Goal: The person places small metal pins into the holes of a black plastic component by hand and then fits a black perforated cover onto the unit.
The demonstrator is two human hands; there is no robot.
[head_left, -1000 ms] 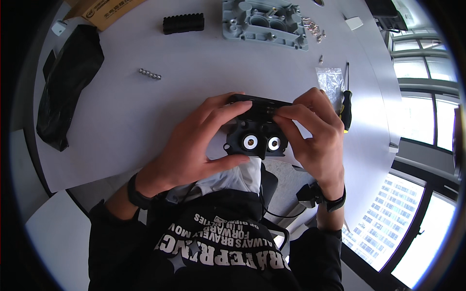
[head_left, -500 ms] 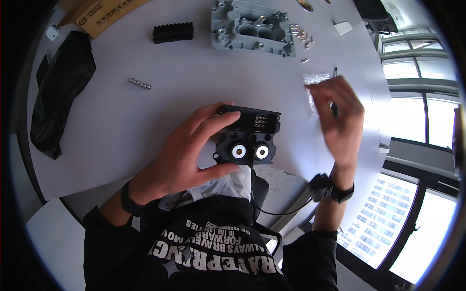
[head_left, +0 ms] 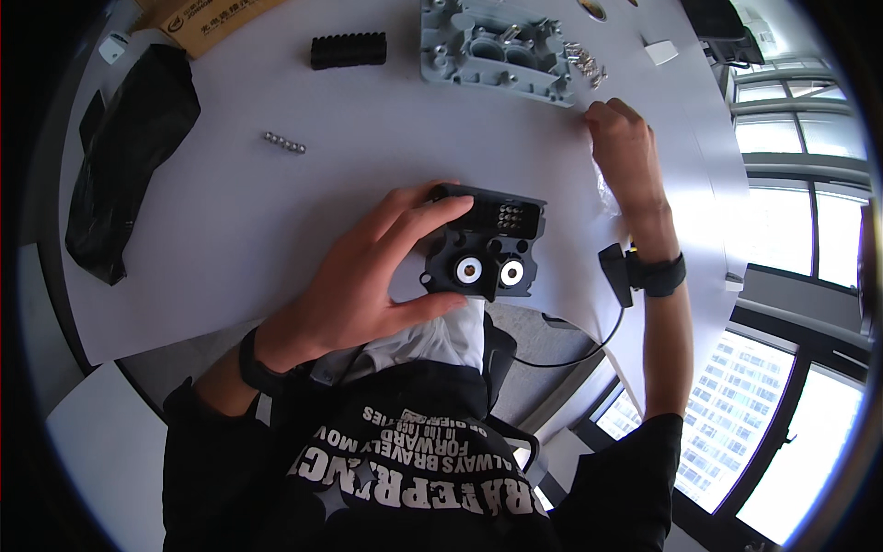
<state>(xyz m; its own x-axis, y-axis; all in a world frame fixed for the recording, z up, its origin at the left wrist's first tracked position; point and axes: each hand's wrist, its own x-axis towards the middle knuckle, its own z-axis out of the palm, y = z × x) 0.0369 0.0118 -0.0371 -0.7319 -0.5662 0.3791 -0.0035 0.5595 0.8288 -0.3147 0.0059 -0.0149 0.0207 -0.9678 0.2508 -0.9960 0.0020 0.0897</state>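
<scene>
My left hand [head_left: 368,262] is closed around the left side of a black plastic connector housing [head_left: 487,241], thumb below and fingers above. Two white-ringed round sockets and a block of small metal contacts show on its face. Farther off to the right, my right hand [head_left: 627,152] reaches down to the table with its fingertips pressed together; whatever lies between them is hidden. Just beyond those fingertips is a small heap of metal pins [head_left: 585,63]. A clear plastic bag [head_left: 602,193] lies partly under my right hand.
A grey molded housing [head_left: 497,53] stands at the far middle. To its left lie a black ribbed block [head_left: 349,51] and a short row of metal pieces [head_left: 285,143]. A black plastic bag [head_left: 138,166] and a cardboard box [head_left: 207,20] are at the left.
My right hand has moved away from me, from above the clear bag to the table beside the metal pins, covering a loose pin's spot. My left hand keeps its hold on the connector housing.
</scene>
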